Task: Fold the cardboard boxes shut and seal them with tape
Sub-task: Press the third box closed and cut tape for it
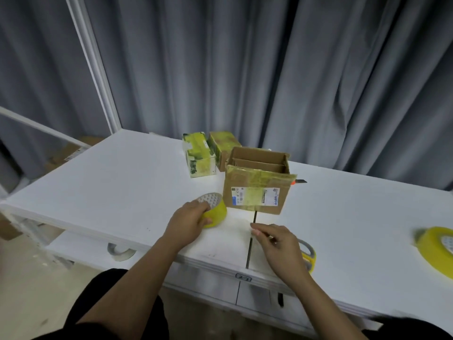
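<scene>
White tabletop (122, 182) before grey curtains (294, 69), left hand (188, 223) gripping yellow tape roll (215, 212) near front edge, right hand (279, 244) pinching unclear strip, half covering scissors (309, 253), open cardboard box (257, 182) mid-table, second roll (438, 249) blurred, cut off at right edge.

Head-worn, down over white table (137, 182)

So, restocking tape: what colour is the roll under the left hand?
Yellow; the tape roll shows in the head view.

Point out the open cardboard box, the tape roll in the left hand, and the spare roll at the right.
open cardboard box (255, 197): head view, front wall.
tape roll (217, 214): head view, yellow outer side.
spare roll (434, 251): head view, yellow band.
</scene>
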Available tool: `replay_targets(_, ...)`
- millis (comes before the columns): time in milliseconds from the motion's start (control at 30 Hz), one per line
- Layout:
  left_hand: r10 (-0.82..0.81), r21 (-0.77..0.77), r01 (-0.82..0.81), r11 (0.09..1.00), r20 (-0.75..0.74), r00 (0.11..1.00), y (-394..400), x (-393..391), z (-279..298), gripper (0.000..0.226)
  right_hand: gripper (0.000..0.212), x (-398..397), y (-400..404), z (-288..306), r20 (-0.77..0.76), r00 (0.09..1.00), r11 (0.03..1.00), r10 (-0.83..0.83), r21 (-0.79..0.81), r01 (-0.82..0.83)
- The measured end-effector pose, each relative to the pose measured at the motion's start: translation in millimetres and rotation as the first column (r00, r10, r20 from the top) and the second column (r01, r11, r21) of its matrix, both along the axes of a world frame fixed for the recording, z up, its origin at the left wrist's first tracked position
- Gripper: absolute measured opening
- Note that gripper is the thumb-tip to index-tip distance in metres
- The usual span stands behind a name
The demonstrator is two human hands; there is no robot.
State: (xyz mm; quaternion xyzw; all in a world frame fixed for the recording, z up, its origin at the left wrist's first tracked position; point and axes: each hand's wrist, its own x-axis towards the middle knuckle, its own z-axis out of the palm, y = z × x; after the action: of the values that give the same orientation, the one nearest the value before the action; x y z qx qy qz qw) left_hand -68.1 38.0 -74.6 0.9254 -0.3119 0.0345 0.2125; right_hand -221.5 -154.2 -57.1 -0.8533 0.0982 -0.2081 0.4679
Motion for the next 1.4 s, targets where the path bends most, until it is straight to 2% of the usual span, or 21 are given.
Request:
replay_targets(100,0.142,0.031,-0.147,0.989,0.126,0.982,-4.2,6.0,-6.4,0.030,0.033,-6.2,6.0,-12.4,-0.134,0.981,0.987,0.141,-0.058,-0.150)
replay_targets(167,0.180,0.065,-0.190,0.980,0.141,0.974,-7.6,6.4,-9.5,0.030,0.039,-10.4,12.0,-18.9,-0.215,0.957,0.978,0.193,-0.040,-0.206)
replay_targets(267,0.166,0.085,-0.166,0.982,0.016,0.986,-12.2,3.1,-17.4,0.027,0.040,-16.2,18.8,-26.4,-0.258,0.939,0.971,0.229,-0.007,-0.239)
replay_targets(333,0.166,0.028,-0.165,0.986,-0.049,0.985,-11.7,0.5,-20.8,0.027,0.042,-18.4,22.5,-30.4,-0.254,0.934,0.965,0.250,-0.010,-0.261)
replay_targets(467,0.198,-0.156,-0.213,0.965,-0.104,0.975,-5.4,-18.6,-16.4,0.051,0.041,-19.5,26.9,-33.7,-0.245,0.930,0.961,0.276,0.052,-0.271)
replay_targets(533,0.183,-0.318,-0.204,0.926,-0.098,0.978,-3.1,-41.5,-14.4,0.035,0.036,-19.6,28.9,-35.1,-0.245,0.922,0.952,0.301,0.130,-0.276)
replay_targets(600,0.091,-0.370,-0.140,0.918,-0.146,0.985,-1.6,-66.2,-16.0,0.014,0.037,-20.1,33.0,-34.5,-0.229,0.921,0.946,0.315,0.160,-0.283)
replay_targets(700,0.006,-0.376,-0.148,0.915,-0.353,0.936,-2.5,-89.9,-19.5,0.030,0.046,-19.9,38.2,-33.4,-0.236,0.916,0.941,0.324,0.180,-0.287)
replay_targets(800,0.075,-0.354,-0.200,0.914,-0.335,0.939,-3.5,-97.4,-21.7,0.033,0.046,-16.9,40.6,-35.9,-0.258,0.909,0.936,0.328,0.219,-0.276)
replay_targets(933,0.102,-0.363,-0.207,0.908,-0.289,0.952,-0.5,-100.8,-19.2,0.014,0.043,-12.9,45.3,-34.6,-0.264,0.907,0.917,0.329,0.320,-0.239)
replay_targets(1033,0.150,-0.400,-0.278,0.874,-0.322,0.935,6.6,-101.4,-15.0,0.014,0.038,-9.6,46.7,-32.6,-0.253,0.901,0.876,0.351,0.430,-0.220)
replay_targets(1133,0.176,-0.452,-0.342,0.824,-0.370,0.912,20.3,-96.8,-10.7,0.014,0.030,-4.4,43.2,-29.7,-0.270,0.918,0.860,0.291,0.494,-0.128)
replay_targets(1200,0.167,-0.451,-0.337,0.826,-0.376,0.911,31.3,-91.8,-7.9,0.014,0.028,6.2,38.9,-28.2,-0.241,0.949,0.946,0.206,0.297,-0.129)
replay_targets(1267,0.167,-0.415,-0.330,0.848,-0.382,0.909,41.2,-87.2,-5.5,0.015,0.034,26.2,37.1,-23.1,-0.216,0.959,0.981,0.182,-0.023,-0.191)
replay_targets(1333,0.187,-0.379,-0.340,0.860,-0.386,0.903,50.0,-84.0,-3.5,0.015,0.049,54.1,40.6,-17.7,-0.232,0.945,0.905,0.230,-0.307,-0.295)
replay_targets(1400,0.213,-0.357,-0.358,0.863,-0.386,0.898,59.6,-82.4,-1.0,0.016,0.060,81.0,47.8,-13.5,-0.303,0.923,0.762,0.236,-0.532,-0.369)
